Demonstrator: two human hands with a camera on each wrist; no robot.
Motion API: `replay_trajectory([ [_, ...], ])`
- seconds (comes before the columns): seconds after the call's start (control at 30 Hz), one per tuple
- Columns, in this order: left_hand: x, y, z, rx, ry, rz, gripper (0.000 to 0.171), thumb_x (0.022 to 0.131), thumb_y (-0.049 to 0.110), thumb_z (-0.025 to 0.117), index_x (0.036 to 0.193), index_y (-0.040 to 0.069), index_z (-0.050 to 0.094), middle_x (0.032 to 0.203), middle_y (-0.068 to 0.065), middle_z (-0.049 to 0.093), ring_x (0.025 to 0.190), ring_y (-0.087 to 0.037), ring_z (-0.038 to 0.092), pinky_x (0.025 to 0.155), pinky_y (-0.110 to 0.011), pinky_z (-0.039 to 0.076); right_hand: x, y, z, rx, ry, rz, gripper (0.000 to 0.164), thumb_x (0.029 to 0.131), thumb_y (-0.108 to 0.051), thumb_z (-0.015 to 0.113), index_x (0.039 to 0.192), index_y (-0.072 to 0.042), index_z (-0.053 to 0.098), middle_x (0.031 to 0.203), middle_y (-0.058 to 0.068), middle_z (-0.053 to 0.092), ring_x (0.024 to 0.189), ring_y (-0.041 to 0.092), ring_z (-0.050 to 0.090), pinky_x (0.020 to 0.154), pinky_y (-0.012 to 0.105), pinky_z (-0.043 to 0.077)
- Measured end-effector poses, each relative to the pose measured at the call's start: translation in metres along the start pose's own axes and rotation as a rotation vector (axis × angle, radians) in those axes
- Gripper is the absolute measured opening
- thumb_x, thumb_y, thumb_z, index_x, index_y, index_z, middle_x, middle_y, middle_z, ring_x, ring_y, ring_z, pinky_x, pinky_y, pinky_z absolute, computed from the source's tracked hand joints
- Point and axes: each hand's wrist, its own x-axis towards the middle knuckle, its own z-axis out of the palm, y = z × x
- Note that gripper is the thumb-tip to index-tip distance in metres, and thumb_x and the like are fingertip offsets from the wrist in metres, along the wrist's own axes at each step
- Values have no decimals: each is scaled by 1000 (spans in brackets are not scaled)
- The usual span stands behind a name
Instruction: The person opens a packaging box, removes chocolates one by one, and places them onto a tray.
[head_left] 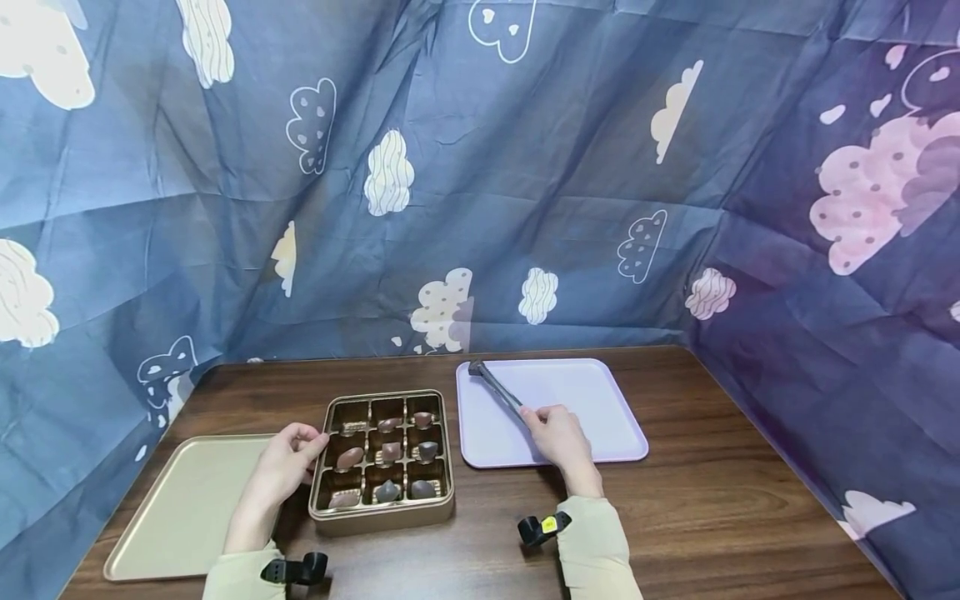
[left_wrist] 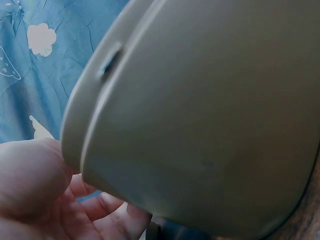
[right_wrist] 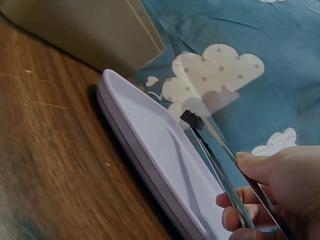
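At the far left a gold tray [head_left: 198, 508] is lying flat, the left forearm hiding part of its right edge. The left hand [head_left: 287, 462] is gripping the box [head_left: 390, 518] at its left wall, fingers bent near the rim. The box is standing just right of that hand, chocolates [head_left: 349, 458] sitting in its wells; the back-left well is showing ribbed floor and no piece I can make out. The box is looking stiff, so a wall is probably offering the best hold. The chocolates are looking small, firm and smooth, likely slipping or chipping under a hard squeeze; their sides are seeming safest.

Farther right, the right hand [head_left: 558, 437] is pinching the tongs [head_left: 498, 389] over the lilac tray [head_left: 600, 408]. A dark piece [right_wrist: 191, 119] is showing at the tips, near the tray's back-left corner; how firmly it is being held I cannot tell. Dividers are leaving little side room in the wells. A narrow strip of table [head_left: 720, 492] is separating box and tray, more is stretching rightward, and the cloth [head_left: 480, 208] is hanging close behind.
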Motion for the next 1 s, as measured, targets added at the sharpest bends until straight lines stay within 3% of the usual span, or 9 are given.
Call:
replay_trajectory([
  [0.37, 1, 1, 1, -2, 10, -2, 17, 97, 11, 59, 100, -5, 52, 72, -5, 55, 60, -17, 58, 52, -31, 53, -1, -7, 0, -47, -30, 29, 34, 95, -44, 59, 95, -14, 76, 95, 8, 69, 82, 24, 59, 66, 46, 48],
  [0.7, 3, -2, 1, 11, 6, 24, 22, 97, 13, 61, 99, -6, 52, 69, -3, 54, 58, -15, 57, 51, -31, 53, -2, -11, -2, -56, -86, 80, 36, 95, -44, 59, 96, -12, 76, 80, 3, 63, 75, 22, 53, 59, 36, 41],
  [1.0, 3, -3, 1, 15, 6, 20, 22, 97, 14, 61, 99, -6, 52, 70, -3, 54, 59, -15, 56, 51, -31, 52, -3, -12, -5, -74, -97, 82, 40, 95, -47, 59, 99, -11, 75, 90, 5, 68, 79, 22, 55, 64, 41, 46],
])
